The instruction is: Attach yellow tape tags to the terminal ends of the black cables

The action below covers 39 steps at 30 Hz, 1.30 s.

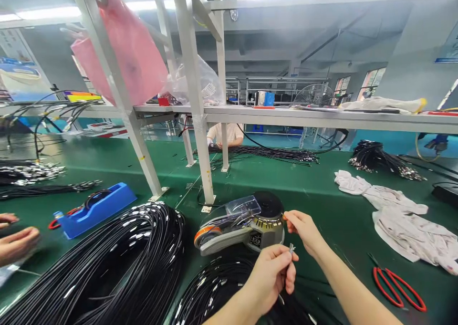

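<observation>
My left hand (274, 275) is closed in a pinch around a cable end, and a small silvery connector (292, 248) sticks out above the thumb. Up and to its right, my right hand (301, 225) has its fingertips pressed together at the side of a round automatic tape dispenser (234, 236). Whatever those fingertips hold, if anything, is too small to make out. The dispenser is grey, with a black disc on top, a clear cover and an orange-edged roll at its left end. Below my left hand lies a coil of black cables (211, 287).
A larger black cable coil (143, 248) lies left, near a blue tape holder (96, 210). Another person's hands (17, 244) are at the far left; a second person (232, 134) sits opposite. Red-handled scissors (397, 287) and white gloves (415, 234) lie right. Shelf posts (196, 100) rise ahead.
</observation>
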Tool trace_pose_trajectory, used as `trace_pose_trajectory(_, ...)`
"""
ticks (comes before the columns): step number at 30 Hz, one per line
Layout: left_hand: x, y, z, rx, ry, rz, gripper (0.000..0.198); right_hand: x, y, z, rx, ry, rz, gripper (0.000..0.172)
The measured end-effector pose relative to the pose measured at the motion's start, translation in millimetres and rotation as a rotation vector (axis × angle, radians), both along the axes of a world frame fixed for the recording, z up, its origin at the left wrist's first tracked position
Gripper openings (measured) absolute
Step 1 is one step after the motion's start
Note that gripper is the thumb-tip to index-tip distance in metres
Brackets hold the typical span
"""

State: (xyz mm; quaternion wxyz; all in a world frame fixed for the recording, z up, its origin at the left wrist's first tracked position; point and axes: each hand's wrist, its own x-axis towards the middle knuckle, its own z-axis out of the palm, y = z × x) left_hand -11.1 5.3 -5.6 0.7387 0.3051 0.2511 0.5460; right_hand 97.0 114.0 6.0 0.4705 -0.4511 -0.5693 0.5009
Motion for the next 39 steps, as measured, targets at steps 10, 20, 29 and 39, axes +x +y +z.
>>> trace_pose_trajectory(10, -3.8, 3.2, 8.5, -0.027, 0.023, 0.115, 0.024, 12.0, -43.4, 31.3, 0.180, 0.102, 0.023, 0.027)
trace_pose_trajectory(20, -4.6, 2.3, 8.1, -0.070, 0.248, 0.276, 0.024, 2.1, -71.6, 12.1, 0.035, 0.220, 0.134, 0.026)
trace_pose_trajectory(29, -6.2, 8.2, -3.8, -0.034, 0.171, 0.212, 0.023, -4.7, -69.4, -7.7, -0.348, 0.600, 0.462, 0.023)
trace_pose_trajectory(39, -7.0, 6.0, -0.1, 0.015, 0.121, 0.147, 0.021, 0.6, -66.6, -10.8, -0.331, 0.608, 0.462, 0.044)
